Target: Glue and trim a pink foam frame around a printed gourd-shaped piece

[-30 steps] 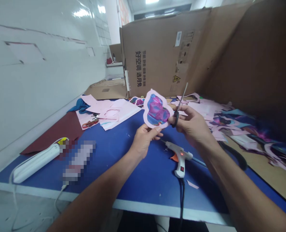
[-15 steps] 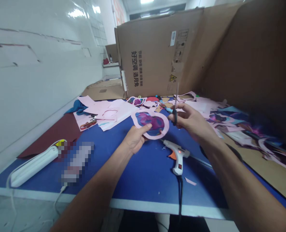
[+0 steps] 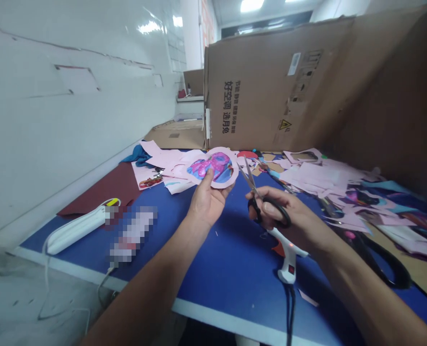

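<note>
Holding paper cutout (image 3: 211, 168), open scissors (image 3: 253, 191), hands (image 3: 208, 204) (image 3: 285, 216) apart

The person's two arms were bare from the frame's lower edge to the fingertips, with no cloth, strap or band showing on them. The long, slim left forearm (image 3: 144, 283) narrowed into a bare left hand (image 3: 208, 204) with a broad thumb. The heavier right forearm (image 3: 364, 288) tapered to a bare right hand (image 3: 281, 214), whose slender fingers (image 3: 271, 207) ended in short, pale nails.
</note>
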Demonstrator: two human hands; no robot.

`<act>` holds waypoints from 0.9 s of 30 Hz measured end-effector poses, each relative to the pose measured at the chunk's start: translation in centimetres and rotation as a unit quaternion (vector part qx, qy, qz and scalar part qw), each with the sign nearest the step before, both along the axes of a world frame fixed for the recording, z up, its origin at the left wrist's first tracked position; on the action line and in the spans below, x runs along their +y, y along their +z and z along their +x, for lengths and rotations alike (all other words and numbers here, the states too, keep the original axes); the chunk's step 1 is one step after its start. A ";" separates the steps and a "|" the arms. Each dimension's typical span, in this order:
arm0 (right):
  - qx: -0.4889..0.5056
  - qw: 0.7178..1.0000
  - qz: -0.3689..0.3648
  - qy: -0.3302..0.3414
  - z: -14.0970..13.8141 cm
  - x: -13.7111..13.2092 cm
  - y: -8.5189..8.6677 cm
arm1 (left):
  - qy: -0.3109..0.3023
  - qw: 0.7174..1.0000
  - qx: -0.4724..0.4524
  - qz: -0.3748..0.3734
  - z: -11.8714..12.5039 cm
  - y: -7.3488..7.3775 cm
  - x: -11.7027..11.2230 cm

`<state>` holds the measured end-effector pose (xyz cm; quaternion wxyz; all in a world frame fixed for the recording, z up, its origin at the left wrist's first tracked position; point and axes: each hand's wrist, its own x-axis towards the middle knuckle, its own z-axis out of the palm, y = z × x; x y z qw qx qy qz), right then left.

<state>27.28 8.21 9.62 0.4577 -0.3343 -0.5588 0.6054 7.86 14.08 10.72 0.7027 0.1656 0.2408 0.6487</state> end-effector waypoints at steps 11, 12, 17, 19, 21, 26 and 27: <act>0.006 1.000 -0.022 0.015 -0.7 0.6 -1.7 | 0.007 0.999 -0.050 0.016 -0.2 0.4 -0.3; 0.007 1.000 -0.023 0.011 -0.8 0.7 -1.7 | 0.006 0.998 -0.053 0.018 -0.1 0.5 -0.3; 0.009 1.000 -0.024 0.002 -0.7 0.7 -1.7 | -0.003 0.998 -0.052 0.022 0.1 0.5 -0.7; 0.009 1.000 -0.023 0.003 -0.7 0.6 -1.7 | -0.002 0.999 -0.049 0.020 0.1 0.6 -0.7; 0.010 1.000 -0.023 0.002 -0.7 0.6 -1.7 | 0.000 0.999 -0.048 0.020 0.2 0.6 -0.7; 0.015 1.000 -0.022 -0.001 -0.9 0.6 -1.5 | -0.003 0.999 -0.038 0.029 0.2 0.5 -0.8; 0.015 1.000 -0.022 -0.002 -0.9 0.5 -1.5 | -0.003 0.999 -0.035 0.030 0.2 0.5 -0.8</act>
